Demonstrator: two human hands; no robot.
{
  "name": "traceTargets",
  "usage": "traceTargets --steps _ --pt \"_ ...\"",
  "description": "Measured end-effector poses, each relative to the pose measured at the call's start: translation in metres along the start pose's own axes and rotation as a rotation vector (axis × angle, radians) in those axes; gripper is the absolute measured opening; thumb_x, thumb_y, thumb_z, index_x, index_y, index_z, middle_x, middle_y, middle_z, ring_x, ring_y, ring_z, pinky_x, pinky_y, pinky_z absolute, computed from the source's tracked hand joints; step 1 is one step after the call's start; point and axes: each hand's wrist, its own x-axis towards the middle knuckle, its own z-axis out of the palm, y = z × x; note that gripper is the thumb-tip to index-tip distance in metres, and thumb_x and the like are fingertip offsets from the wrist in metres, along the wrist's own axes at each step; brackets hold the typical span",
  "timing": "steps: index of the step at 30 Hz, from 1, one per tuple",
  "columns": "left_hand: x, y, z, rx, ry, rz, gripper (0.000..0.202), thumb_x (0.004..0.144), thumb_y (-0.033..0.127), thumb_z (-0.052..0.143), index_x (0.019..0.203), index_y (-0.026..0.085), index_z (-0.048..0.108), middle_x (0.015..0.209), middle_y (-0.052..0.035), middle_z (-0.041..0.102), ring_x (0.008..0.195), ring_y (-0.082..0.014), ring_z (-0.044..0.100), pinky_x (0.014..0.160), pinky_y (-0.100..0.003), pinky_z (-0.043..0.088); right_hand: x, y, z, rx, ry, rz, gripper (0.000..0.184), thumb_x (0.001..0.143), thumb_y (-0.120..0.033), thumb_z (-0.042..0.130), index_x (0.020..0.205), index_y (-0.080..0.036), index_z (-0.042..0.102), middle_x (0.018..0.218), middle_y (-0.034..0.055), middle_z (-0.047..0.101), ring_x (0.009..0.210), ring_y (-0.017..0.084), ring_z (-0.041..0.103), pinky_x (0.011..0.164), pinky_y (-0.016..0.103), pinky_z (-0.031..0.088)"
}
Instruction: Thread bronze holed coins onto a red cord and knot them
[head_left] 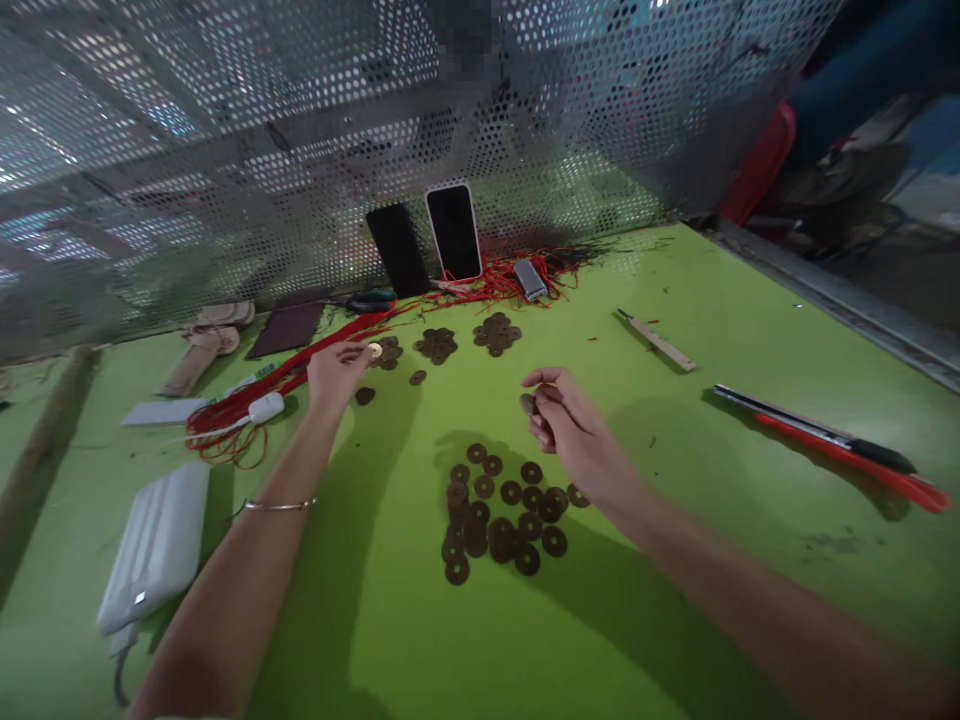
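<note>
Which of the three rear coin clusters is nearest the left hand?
The leftmost cluster: the left hand is right beside it, the middle cluster and right cluster farther off.

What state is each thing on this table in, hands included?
Left hand, pinching a pale disc
Right hand, gripping a darker disc
Near discs, scattered, some overlapping
Three disc clusters, pieces overlapping
White-edged phone, propped up, screen dark
Black slab, propped up
White box, cable attached
Red cord bundle, loosely looped at one end
Beige tool, lying flat
</note>
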Motion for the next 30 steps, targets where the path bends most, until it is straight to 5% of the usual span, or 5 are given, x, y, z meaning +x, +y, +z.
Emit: traceTargets --steps 5,11,13,21,30 --pt "0.000 -0.011 0.000 0.103 -0.003 0.020 0.018 0.070 0.034 0.069 0.081 0.020 0.068 0.071 -0.0036 0.067 0.070 -0.0197 0.062 0.068 -0.033 0.046 -0.001 -0.001 0.002 -0.029 -0.002 -0.007 0.014 0.093 -0.031 0.035 0.099 -0.025 0.046 0.075 0.0018 0.046 0.057 0.012 0.039 0.045 0.024 0.033" --pt "-0.017 0.026 -0.001 0.185 0.068 0.159 0.030 0.079 0.040 0.059 0.102 0.021 0.062 0.067 -0.0002 0.061 0.062 -0.0143 0.054 0.063 -0.027 0.039 -0.001 -0.002 0.002 -0.081 -0.055 -0.016 0.013 0.092 -0.029 0.035 0.102 -0.025 0.043 0.077 0.0024 0.048 0.058 0.013 0.038 0.048 0.026 0.033" --pt "-0.032 0.050 0.003 0.066 0.002 0.242 0.027 0.082 0.038 0.055 0.100 0.020 0.062 0.065 0.0009 0.059 0.056 -0.0108 0.050 0.058 -0.024 0.038 -0.003 -0.002 0.002 -0.103 -0.060 -0.049 0.014 0.093 -0.030 0.036 0.104 -0.025 0.042 0.081 0.0030 0.050 0.061 0.014 0.040 0.050 0.027 0.035" --pt "-0.108 0.126 0.024 -0.301 -0.686 0.236 0.027 0.082 0.043 0.057 0.083 0.017 0.064 0.065 -0.0010 0.058 0.054 -0.0091 0.047 0.048 -0.020 0.035 -0.007 0.001 0.003 -0.237 -0.039 -0.174 0.015 0.096 -0.029 0.035 0.108 -0.023 0.041 0.094 0.0043 0.051 0.080 0.015 0.049 0.069 0.031 0.044" --pt "-0.114 0.131 0.021 -0.444 -0.748 0.073 0.019 0.073 0.035 0.066 0.073 0.016 0.063 0.058 0.0016 0.051 0.050 -0.0076 0.040 0.046 -0.020 0.029 -0.009 0.000 0.004 -0.319 -0.029 -0.170 0.018 0.096 -0.032 0.033 0.109 -0.023 0.041 0.084 0.0024 0.049 0.072 0.015 0.046 0.061 0.031 0.039"
